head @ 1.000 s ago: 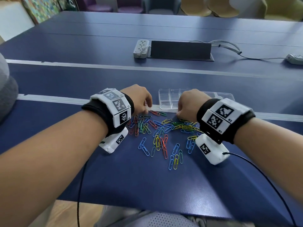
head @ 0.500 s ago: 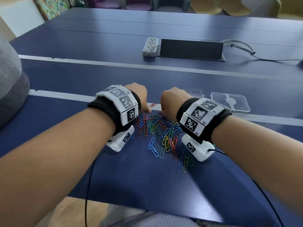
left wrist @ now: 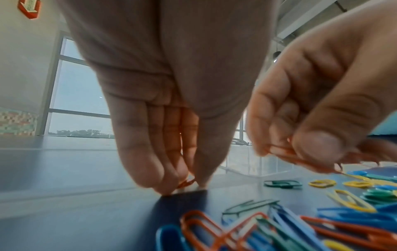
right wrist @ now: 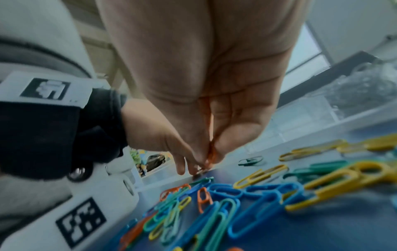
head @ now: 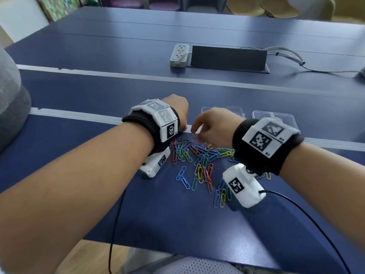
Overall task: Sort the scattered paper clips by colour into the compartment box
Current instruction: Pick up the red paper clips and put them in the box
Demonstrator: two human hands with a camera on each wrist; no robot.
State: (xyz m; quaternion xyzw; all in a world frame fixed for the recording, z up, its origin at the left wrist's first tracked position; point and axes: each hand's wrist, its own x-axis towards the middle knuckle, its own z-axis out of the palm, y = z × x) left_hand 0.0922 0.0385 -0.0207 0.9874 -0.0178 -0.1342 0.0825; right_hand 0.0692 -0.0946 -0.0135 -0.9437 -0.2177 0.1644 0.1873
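Several paper clips (head: 199, 161) in blue, green, yellow and orange lie scattered on the blue table. My left hand (head: 184, 129) is at the pile's far left edge, its fingertips down on the table and pinching an orange clip (left wrist: 186, 183). My right hand (head: 194, 131) hovers close beside it, thumb and forefinger pinching another orange clip (right wrist: 211, 155). The clear compartment box (head: 223, 110) sits just beyond the hands, mostly hidden behind the right hand. What lies in its compartments cannot be seen.
A clear lid (head: 274, 117) lies right of the box. Farther back are a white power strip (head: 178, 55), a black cable hatch (head: 227, 58) and grey cables (head: 286, 54). The table's near edge (head: 177, 252) is close to my body.
My right hand has moved left from the box front to beside the left hand and now pinches an orange clip. The left hand has stayed at the pile's far edge.
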